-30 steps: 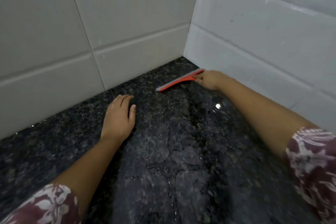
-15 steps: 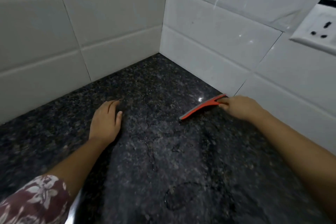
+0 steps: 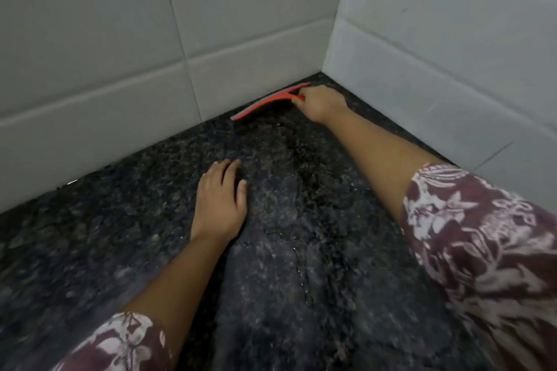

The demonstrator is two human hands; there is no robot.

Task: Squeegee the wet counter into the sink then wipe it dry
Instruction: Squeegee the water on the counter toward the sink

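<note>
Squeegee (image 3: pixel 265 104), red, sits in the far corner of the counter (image 3: pixel 346 295), blade along the foot of the back tiled wall (image 3: pixel 120 39). Dark speckled stone, water streaks (image 3: pixel 300 268) mid-surface. Right hand (image 3: pixel 321 102) curled round the handle. Left hand (image 3: pixel 218 202) flat, fingers straight, well apart from the blade. Bare stone runs toward the near edge.

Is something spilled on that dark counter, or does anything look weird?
Yes. Water lies on the counter: a thin shiny trickle runs down its middle, between the two arms. Nothing looks broken. The right hand holds the red squeegee at the foot of the tiled wall, near the corner.
</note>
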